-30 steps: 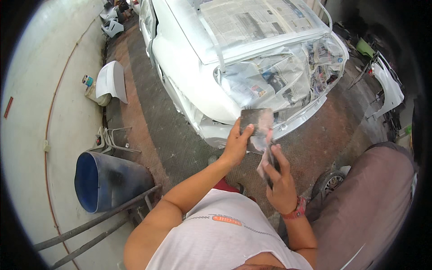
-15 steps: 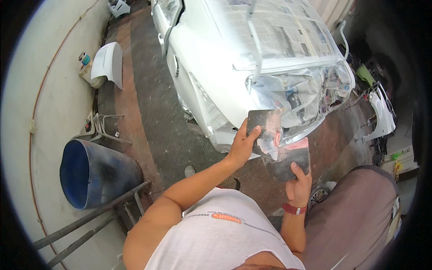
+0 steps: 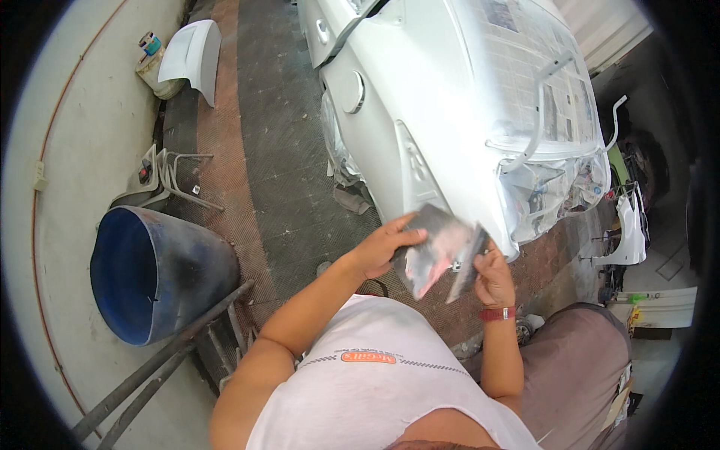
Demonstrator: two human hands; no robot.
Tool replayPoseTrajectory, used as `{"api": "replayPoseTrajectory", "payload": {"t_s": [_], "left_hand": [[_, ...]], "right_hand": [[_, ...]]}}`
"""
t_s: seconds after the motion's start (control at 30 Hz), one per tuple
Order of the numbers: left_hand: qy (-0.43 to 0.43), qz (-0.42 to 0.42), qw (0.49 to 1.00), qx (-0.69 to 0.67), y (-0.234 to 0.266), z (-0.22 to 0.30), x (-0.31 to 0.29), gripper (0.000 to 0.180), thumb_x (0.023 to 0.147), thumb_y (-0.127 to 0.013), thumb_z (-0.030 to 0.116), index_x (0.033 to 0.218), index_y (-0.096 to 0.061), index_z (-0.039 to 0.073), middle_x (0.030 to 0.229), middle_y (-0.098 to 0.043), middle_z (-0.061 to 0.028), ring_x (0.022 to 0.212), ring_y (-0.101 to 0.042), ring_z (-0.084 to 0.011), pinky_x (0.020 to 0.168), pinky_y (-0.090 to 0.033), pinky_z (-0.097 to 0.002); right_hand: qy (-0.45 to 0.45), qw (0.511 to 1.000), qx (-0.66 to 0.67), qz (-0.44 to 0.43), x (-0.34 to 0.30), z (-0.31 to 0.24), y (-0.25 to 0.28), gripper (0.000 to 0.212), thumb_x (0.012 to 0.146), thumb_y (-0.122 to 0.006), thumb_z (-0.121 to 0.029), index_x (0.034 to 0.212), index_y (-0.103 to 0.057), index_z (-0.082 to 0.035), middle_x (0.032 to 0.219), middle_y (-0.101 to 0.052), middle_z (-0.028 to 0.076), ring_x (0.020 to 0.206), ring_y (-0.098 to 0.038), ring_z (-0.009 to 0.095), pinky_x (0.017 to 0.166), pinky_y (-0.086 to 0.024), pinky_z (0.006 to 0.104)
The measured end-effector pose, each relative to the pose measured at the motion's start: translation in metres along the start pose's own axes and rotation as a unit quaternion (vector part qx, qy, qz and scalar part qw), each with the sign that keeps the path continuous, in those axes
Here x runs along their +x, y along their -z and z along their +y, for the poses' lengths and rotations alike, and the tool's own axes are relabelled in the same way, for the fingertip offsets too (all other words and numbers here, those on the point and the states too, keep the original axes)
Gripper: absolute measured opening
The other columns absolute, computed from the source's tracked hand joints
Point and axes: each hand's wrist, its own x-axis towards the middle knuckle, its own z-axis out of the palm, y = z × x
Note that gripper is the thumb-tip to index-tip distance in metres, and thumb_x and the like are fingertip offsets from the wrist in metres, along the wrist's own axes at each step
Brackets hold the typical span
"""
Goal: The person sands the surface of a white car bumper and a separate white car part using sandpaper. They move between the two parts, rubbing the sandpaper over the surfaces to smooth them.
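My left hand point(image 3: 386, 246) grips a flat dark putty spreader point(image 3: 435, 219) by its left edge, thumb on top. Pale and bright pink filler point(image 3: 448, 244) is smeared across its face. A second dark spreader point(image 3: 466, 268), tilted nearly edge-on, is pinched in my right hand point(image 3: 495, 279), which wears a red watch on the wrist. The two plates lie close together and are blurred by motion; whether they touch I cannot tell. Just beyond them stands the rear corner of a white car point(image 3: 427, 75), its back window and tail covered with newspaper and plastic sheeting point(image 3: 551, 112).
A blue drum point(image 3: 184, 270) and metal rails point(image 3: 176, 345) stand at the left, near chair legs point(image 3: 180, 176) and a white panel point(image 3: 196, 56) against the wall. At the right are a white fender point(image 3: 630, 225) and a brown cloth-covered bulk point(image 3: 577, 367). Metal brackets point(image 3: 540, 112) project from the car.
The view has shifted so the car's side panel lies before my hands. My right hand has turned its spreader from facing up to nearly edge-on, up against the left one.
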Motion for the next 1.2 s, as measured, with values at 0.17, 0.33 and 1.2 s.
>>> {"api": "replayPoseTrajectory", "payload": {"t_s": [0.17,0.33,1.2], "left_hand": [[-0.125,0.082,0.989,-0.002,0.043,0.045,-0.024,0.062,0.112,-0.060,0.026,0.165,-0.035,0.008,0.146,-0.060,-0.0101,0.134,-0.061,-0.0198,0.112,-0.052,-0.0395],[-0.158,0.200,0.919,0.301,0.065,0.052,-0.030,0.067,0.113,-0.056,0.032,0.166,-0.033,-0.002,0.153,-0.056,-0.0199,0.139,-0.056,-0.0282,0.118,-0.043,-0.0399],[-0.338,0.350,0.867,0.108,0.116,0.068,-0.055,0.053,0.112,-0.058,0.024,0.153,-0.046,-0.008,0.131,-0.068,-0.0177,0.117,-0.065,-0.0216,0.102,-0.053,-0.0354]], "right_hand": [[-0.001,0.917,-0.400,0.019,0.045,0.000,-0.060,0.041,0.098,-0.071,0.000,0.137,-0.057,-0.003,0.121,-0.069,0.008,0.112,-0.065,0.017,0.102,-0.051,0.0330],[0.308,0.633,-0.707,-0.065,0.058,0.018,-0.150,0.061,0.085,-0.063,0.012,0.141,-0.067,-0.013,0.138,-0.065,0.017,0.136,-0.059,0.037,0.121,-0.039,0.0505],[0.335,0.541,-0.740,-0.221,0.104,0.039,-0.203,0.057,0.085,-0.063,0.001,0.139,-0.067,-0.015,0.150,-0.056,0.015,0.149,-0.045,0.044,0.117,-0.029,0.0726]]}}
